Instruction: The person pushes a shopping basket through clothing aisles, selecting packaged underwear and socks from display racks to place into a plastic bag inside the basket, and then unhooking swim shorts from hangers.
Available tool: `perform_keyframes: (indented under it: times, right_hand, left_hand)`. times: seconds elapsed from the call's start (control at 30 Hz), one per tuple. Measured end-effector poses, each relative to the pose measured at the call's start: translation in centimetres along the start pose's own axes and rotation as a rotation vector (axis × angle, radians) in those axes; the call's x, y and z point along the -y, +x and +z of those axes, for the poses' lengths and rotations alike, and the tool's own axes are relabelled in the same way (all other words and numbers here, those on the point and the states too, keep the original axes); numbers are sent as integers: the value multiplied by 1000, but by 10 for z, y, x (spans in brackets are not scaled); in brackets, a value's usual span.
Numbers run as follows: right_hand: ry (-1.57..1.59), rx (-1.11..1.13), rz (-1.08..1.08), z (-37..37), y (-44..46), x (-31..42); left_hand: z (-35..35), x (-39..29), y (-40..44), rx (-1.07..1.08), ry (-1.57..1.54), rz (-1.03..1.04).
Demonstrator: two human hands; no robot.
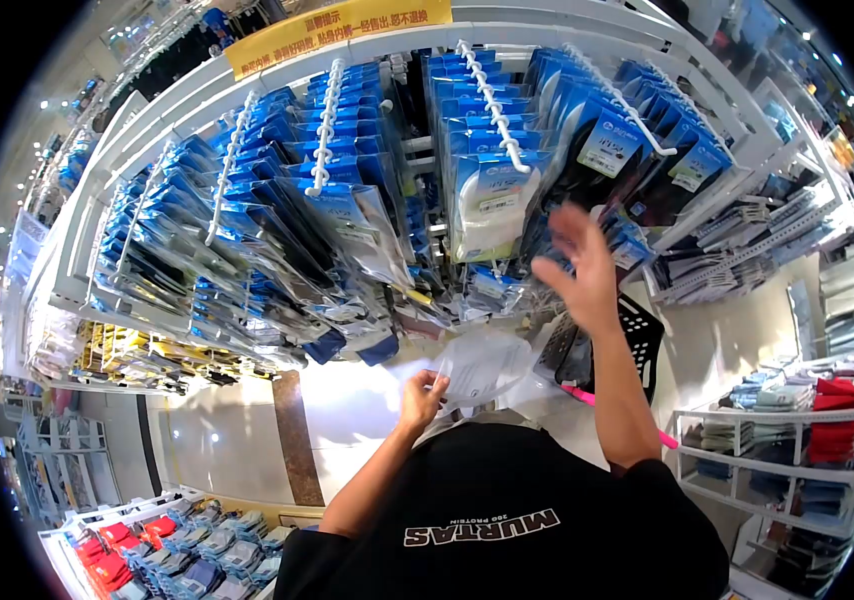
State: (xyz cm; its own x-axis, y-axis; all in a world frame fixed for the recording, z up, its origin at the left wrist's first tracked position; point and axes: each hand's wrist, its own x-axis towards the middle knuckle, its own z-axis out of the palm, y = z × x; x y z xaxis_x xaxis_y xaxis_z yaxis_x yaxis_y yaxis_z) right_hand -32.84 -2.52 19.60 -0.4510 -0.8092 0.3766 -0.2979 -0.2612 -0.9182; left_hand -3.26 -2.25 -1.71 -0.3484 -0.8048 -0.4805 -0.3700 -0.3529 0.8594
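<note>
My left hand (421,402) is closed on the edge of a clear plastic bag (485,370), which has faint print and hangs in front of my chest. My right hand (584,268) is raised with its fingers apart, slightly blurred, and nothing shows in it. It is close to the hanging blue-topped packets: a packet with white contents (492,205) to its left and a packet with black contents (602,150) above it. Whether its fingers touch any packet I cannot tell.
White hooks (325,130) on a rack hold rows of blue-topped packets. Below my right forearm is a black basket (639,340) with a pink handle. A shelf of folded clothes (837,400) stands right, another bin of folded items (197,550) lower left. A yellow sign (337,35) tops the rack.
</note>
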Motion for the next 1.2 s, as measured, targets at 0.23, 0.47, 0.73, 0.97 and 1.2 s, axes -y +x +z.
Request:
perform_keyframes:
  times: [0.23,0.47,0.73,0.97,1.2]
  right_hand:
    - [379,129,-94,29,79,-9]
    - [440,375,94,41,87,4]
    - [352,372,107,36,87,17]
    - [250,424,54,-2,60,42]
    - [324,393,140,-7,43,64]
  left_hand:
    - [9,-7,-27,-76,57,101]
    - [10,14,-63,-231,-165,-30]
    - [3,10,-49,-188,-81,27]
    - [9,10,-41,-155,-89,53]
    - [18,0,-38,-103,-53,58]
